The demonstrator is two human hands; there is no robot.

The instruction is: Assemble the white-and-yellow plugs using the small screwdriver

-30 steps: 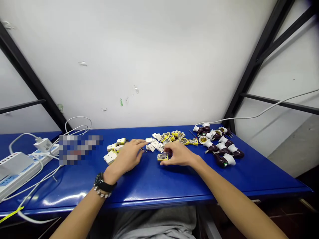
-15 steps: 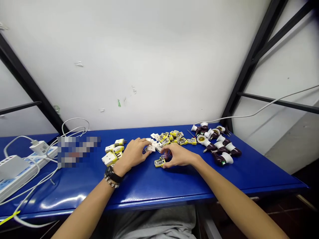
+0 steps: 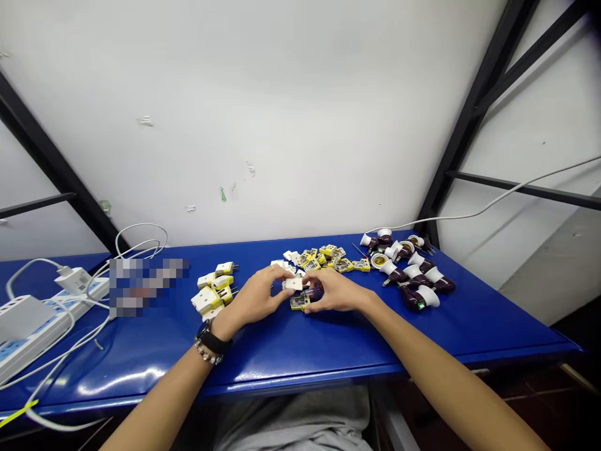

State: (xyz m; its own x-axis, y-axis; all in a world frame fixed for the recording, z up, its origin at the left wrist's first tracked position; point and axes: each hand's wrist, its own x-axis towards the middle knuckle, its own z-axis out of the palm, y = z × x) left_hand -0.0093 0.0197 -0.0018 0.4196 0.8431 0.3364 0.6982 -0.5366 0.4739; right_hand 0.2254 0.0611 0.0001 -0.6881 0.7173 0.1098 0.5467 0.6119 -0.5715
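Room for a hand: front strip of the blue tabletop [image 3: 300, 357], below both hands. Back is crowded: white plugs [image 3: 209, 295] left of the left hand [image 3: 253, 297], loose yellow-and-white plug parts [image 3: 323, 264] beyond the right hand [image 3: 335, 293], lamp holders [image 3: 408, 272] further right. Far left: power strip [image 3: 28, 332], white cables [image 3: 79, 341]. Wall [image 3: 282, 125] closes the back.
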